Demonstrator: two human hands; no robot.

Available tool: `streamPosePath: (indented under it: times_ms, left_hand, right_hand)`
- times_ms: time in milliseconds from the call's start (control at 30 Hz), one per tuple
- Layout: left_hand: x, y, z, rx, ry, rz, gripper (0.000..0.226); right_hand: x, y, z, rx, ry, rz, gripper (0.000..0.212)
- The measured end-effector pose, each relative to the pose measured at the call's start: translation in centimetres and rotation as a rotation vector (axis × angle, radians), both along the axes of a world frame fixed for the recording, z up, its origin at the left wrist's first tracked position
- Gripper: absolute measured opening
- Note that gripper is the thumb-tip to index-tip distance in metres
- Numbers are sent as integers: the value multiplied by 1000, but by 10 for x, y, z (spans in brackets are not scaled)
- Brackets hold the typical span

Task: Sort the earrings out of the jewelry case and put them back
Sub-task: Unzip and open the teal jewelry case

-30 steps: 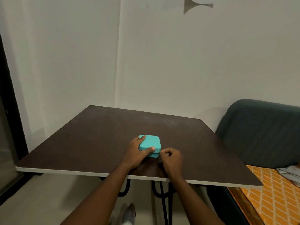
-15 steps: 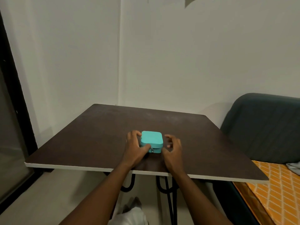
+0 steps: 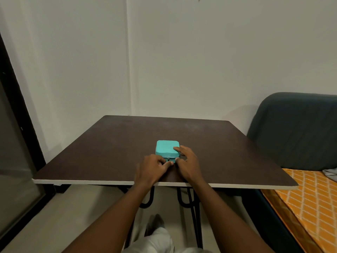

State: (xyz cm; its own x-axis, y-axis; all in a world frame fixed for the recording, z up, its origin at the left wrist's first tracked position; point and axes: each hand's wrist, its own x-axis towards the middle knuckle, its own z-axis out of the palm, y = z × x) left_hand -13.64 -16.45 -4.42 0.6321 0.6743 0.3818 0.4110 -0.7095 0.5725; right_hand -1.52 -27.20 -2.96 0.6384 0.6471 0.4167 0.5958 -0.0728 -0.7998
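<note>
Nearest the camera, both bare forearms reach forward and up from the bottom of the view, converging over the near edge of the dark brown table (image 3: 102, 143). Below them, between the table's black legs, a foot and pale clothing on the person's lap show only dimly.

The left hand (image 3: 152, 169) lies knuckles up on the tabletop just past the edge, its fingers curled inward. Its thumb and forefinger come together at the middle of the front face of the teal jewelry case (image 3: 166, 148), right at the small metal zipper pull (image 3: 168, 159); they appear to pinch it, though the contact is too small to make out for certain. The right hand (image 3: 187, 164) sits just beside the left, wrist angled inward. Its forefinger stretches over the near right corner of the case lid and rests flat on top, while the thumb presses against the front right side, so the hand braces the case between finger and thumb. The remaining fingers are loosely bent along the right side of the case.

The case stands closed on the table directly beyond both hands. No earrings are in sight.

Farther right of the right hand is a dark upholstered backrest (image 3: 299, 128) over an orange patterned cushion (image 3: 313, 198). Beyond the hands rises a plain white wall (image 3: 182, 61).
</note>
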Motion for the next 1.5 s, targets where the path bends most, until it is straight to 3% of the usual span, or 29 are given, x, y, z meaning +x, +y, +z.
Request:
streamPosePath:
  times_ms: [333, 533, 633, 933, 1367, 1500]
  left_hand:
    - [-1, 4, 10, -7, 41, -24, 27]
    - [-5, 3, 10, -119, -96, -10, 18]
    - [-15, 17, 10, -146, -80, 33, 19]
    - [-14, 60, 14, -91, 33, 15, 15]
    - [25, 102, 9, -35, 50, 126, 23]
    - [35, 109, 9, -28, 56, 64, 22]
  right_hand:
    - [-1, 6, 0, 11, 35, -8, 31]
    - [-2, 2, 0, -19, 33, -37, 33]
    - [-6, 4, 0, -40, 24, -38, 33]
    - [-7, 4, 5, -47, 52, -48, 34]
    - [3, 8, -4, -30, 111, -26, 33]
    - [6, 8, -5, -26, 104, -24, 32]
